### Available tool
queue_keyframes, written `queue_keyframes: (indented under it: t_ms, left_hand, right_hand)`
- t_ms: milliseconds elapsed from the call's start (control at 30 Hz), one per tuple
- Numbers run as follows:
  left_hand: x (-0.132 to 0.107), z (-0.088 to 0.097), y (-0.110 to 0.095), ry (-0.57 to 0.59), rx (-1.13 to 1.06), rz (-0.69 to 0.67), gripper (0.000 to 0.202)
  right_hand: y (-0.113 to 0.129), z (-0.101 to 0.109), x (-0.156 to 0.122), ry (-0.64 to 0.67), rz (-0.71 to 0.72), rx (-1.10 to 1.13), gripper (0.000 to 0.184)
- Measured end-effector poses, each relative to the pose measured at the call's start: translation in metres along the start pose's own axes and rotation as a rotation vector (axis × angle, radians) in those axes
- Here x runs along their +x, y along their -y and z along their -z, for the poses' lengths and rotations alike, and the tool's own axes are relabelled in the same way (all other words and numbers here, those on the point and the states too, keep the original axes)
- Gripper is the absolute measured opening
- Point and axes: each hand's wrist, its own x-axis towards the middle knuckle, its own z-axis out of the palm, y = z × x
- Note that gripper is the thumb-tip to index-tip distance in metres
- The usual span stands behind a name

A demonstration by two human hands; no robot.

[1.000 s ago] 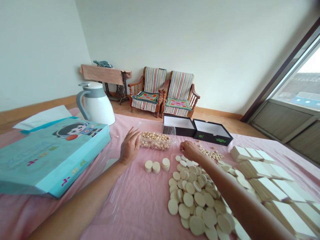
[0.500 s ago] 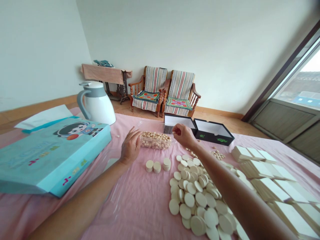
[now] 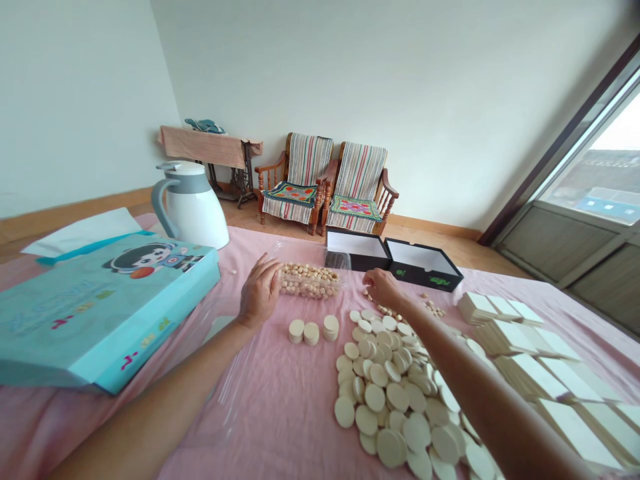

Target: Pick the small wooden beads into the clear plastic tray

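Observation:
My left hand [image 3: 259,291] lies against the left side of a clear plastic container [image 3: 310,281] filled with small round beige pieces; its fingers are stretched and rest on the container. My right hand [image 3: 381,287] hovers low over a scatter of small beige pieces [image 3: 429,308] just right of the container, fingers curled down; what they pinch is hidden. A large heap of pale wooden discs [image 3: 395,393] spreads under my right forearm. Three short stacks of discs [image 3: 312,330] stand in front of the container.
A light blue cartoon-printed bag [image 3: 100,307] lies at the left, with a white jug [image 3: 190,205] behind it. An open black box [image 3: 395,259] sits at the back. Rows of pale rectangular blocks [image 3: 530,360] fill the right side of the pink tablecloth [image 3: 280,413].
My right hand rose from the small pieces to above the container's right end, then dropped back down to the scatter beside it. My left hand stayed on the container.

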Motion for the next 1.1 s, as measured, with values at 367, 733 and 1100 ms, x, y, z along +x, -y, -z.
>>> queue_keyframes:
  t_ms: [367, 733, 1100]
  left_hand:
    - [0.0, 0.0, 0.001, 0.004, -0.011, -0.002, 0.031]
    - [-0.002, -0.001, 0.002, 0.014, -0.007, 0.004, 0.031]
    - [-0.002, 0.0, 0.003, 0.02, -0.01, -0.003, 0.031]
  right_hand:
    - [-0.002, -0.031, -0.005, -0.013, 0.025, -0.065, 0.02]
    - [0.057, 0.012, 0.025, -0.345, 0.144, 0.39, 0.016]
    - [0.065, 0.021, 0.025, -0.337, 0.037, 0.487, 0.02]
